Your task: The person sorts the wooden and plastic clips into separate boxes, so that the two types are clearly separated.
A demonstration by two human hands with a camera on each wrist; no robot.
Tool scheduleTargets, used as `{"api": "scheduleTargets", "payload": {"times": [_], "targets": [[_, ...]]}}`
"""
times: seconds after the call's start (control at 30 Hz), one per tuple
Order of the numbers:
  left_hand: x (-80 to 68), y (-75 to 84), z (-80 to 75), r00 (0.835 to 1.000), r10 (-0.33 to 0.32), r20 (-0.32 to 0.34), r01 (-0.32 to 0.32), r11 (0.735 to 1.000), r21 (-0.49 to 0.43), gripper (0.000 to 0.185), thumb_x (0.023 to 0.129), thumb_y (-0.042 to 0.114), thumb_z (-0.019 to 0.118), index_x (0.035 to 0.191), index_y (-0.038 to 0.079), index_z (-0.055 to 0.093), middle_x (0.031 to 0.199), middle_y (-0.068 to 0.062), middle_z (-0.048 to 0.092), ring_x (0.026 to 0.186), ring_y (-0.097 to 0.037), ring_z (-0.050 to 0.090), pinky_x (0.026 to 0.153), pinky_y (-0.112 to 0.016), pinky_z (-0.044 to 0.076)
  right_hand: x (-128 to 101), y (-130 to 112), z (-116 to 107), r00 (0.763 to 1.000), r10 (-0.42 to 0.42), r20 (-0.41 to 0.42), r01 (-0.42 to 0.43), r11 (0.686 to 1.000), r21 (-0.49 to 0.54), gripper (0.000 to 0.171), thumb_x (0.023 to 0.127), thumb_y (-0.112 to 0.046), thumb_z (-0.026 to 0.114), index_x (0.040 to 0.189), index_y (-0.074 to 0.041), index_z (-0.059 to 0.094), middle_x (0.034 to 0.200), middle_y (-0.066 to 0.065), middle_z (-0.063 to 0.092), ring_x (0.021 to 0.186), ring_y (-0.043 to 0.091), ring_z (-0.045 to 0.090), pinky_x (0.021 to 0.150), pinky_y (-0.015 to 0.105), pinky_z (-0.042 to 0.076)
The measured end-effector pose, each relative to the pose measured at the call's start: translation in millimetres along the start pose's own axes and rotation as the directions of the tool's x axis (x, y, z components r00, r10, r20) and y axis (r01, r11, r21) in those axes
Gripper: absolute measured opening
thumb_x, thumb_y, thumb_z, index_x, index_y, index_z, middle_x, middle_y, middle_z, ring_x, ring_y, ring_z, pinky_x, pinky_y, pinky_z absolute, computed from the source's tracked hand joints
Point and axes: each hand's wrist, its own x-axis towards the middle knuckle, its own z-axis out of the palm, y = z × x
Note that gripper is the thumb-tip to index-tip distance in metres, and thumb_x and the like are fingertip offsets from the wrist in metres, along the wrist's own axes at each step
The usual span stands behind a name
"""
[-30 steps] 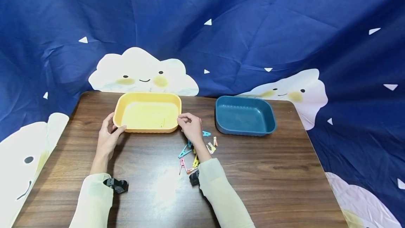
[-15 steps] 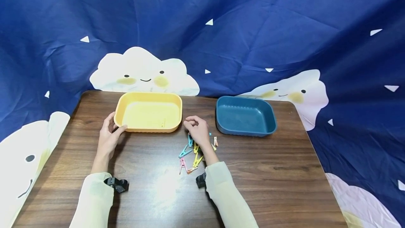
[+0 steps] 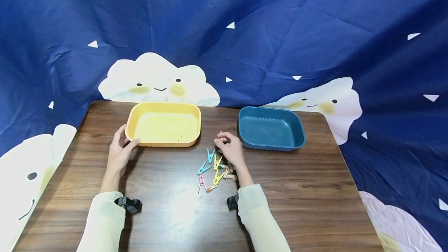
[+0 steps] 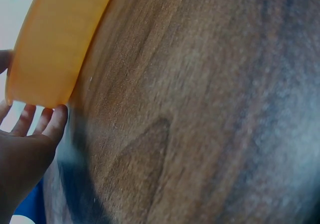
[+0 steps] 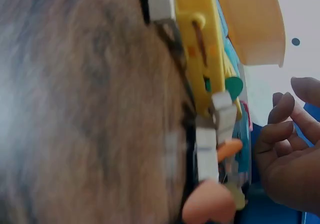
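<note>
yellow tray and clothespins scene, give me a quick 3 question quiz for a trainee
1. True or false: the left hand touches the yellow tray.
2. Which lies nearest the right hand? A) clothespins B) the table's far left corner
3. What colour is the tray on the right?

Key: 1 true; 2 A; 3 blue.

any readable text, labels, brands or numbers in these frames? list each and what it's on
None: no words, numbers or brand marks can be read in any view.
yellow tray: plain, no label.
blue tray: plain, no label.
clothespins: no print visible.
backdrop cloth: only cloud faces and white triangles, no lettering.
</note>
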Motion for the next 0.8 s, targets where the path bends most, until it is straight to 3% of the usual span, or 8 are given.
{"api": "scheduleTargets", "payload": {"times": [0.2,0.47,0.67,0.8], "targets": [[0.6,-0.3,0.8,1.0,0.003,0.002,-0.003,1.0,0.003,0.075,0.096,0.006,0.068,0.159,0.012,0.03,0.149,-0.015,0.041,0.127,-0.023,0.045,0.086,-0.009,0.045,-5,7,-8,1.0,0.023,-0.008,-0.023,1.0,-0.001,0.023,0.089,-0.013,0.076,0.109,-0.002,0.075,0.087,0.005,0.072,0.064,0.009,0.052,0.06,0.022,0.042],[-0.9,-0.4,0.0,1.0,0.004,0.006,-0.004,1.0,0.018,0.075,0.096,0.008,0.069,0.16,0.013,0.03,0.15,-0.014,0.041,0.126,-0.019,0.046,0.085,-0.009,0.045,-9,15,-16,0.997,0.078,0.003,-0.078,0.997,0.005,0.025,0.088,-0.012,0.078,0.111,-0.004,0.074,0.095,0.007,0.071,0.061,0.008,0.06,0.06,0.025,0.052],[0.2,-1.4,-0.4,1.0,0.004,0.007,-0.004,1.0,-0.01,0.075,0.095,0.006,0.069,0.159,0.012,0.03,0.15,-0.013,0.041,0.125,-0.019,0.046,0.085,-0.009,0.045,-11,17,-23,0.997,0.079,0.015,-0.078,0.996,-0.039,0.029,0.089,-0.012,0.078,0.116,-0.004,0.072,0.106,0.012,0.07,0.058,0.01,0.057,0.054,0.026,0.05],[-0.2,-0.8,-0.7,1.0,-0.007,0.012,0.007,1.0,-0.011,0.076,0.096,0.007,0.069,0.16,0.013,0.028,0.153,-0.015,0.038,0.128,-0.022,0.045,0.085,-0.009,0.045,-10,19,-24,0.998,0.064,0.029,-0.06,0.991,-0.119,0.031,0.087,-0.011,0.079,0.117,-0.005,0.073,0.107,0.011,0.071,0.065,0.014,0.058,0.064,0.03,0.051]]}}
